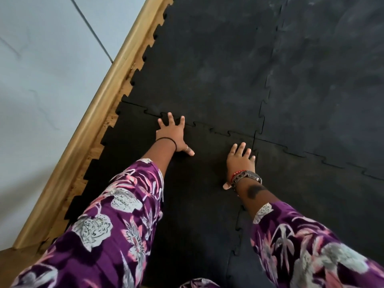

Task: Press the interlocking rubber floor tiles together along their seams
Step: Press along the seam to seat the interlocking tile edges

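Note:
Black rubber floor tiles with jigsaw edges cover the floor. The near tile (193,194) lies under both hands; a far tile (207,65) joins it along a toothed seam (220,132). My left hand (173,135) lies flat, fingers spread, with its fingertips on that seam. My right hand (241,161) lies flat on the near tile's right edge, just below the corner where the tiles meet (254,138). A second seam (268,84) runs away from that corner, and another (239,235) runs toward me. Neither hand holds anything.
A wooden skirting strip (99,107) runs diagonally along the left, with the tiles' toothed outer edge against the wood floor beside it. Beyond it is a pale tiled wall (41,80). More joined tiles (332,100) extend right.

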